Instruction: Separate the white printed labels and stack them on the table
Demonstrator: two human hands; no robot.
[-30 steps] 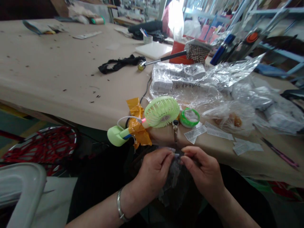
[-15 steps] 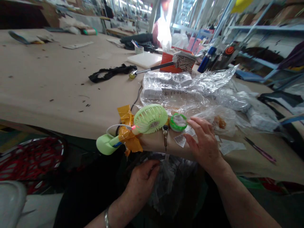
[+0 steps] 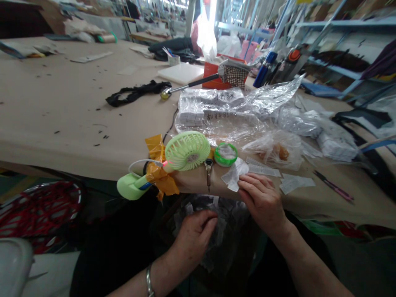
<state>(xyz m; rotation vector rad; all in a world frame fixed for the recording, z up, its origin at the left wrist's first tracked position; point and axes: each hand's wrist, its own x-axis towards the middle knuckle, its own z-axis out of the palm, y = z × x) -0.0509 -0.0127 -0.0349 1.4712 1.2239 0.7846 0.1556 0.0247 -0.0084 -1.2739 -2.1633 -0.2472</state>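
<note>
My right hand (image 3: 262,202) rests at the table's front edge, its fingers pressed together on the edge of some white label slips (image 3: 236,174). Below the table edge, my left hand (image 3: 198,231) is closed, thumb against the fingers, over a bag of white scraps (image 3: 213,262); what it holds, if anything, is too small to make out. Between and beyond the hands lie a soldering-iron-like tool (image 3: 208,175) with its tip at the edge and a round green container (image 3: 225,154) with white contents. A green fan (image 3: 187,151) is fixed with orange tape (image 3: 167,184).
Plastic bags of labels (image 3: 219,117) lie behind the container. Pink-handled scissors (image 3: 334,186) and more label slips (image 3: 295,182) are at the right. A black cloth strip (image 3: 136,93) and a metal-headed tool (image 3: 188,86) lie farther back. A red basket (image 3: 40,214) stands lower left.
My right hand has moved from beside the green container down to the label slips. My left hand has shifted slightly right. The white slips near the container have moved, and the view has shifted a little.
</note>
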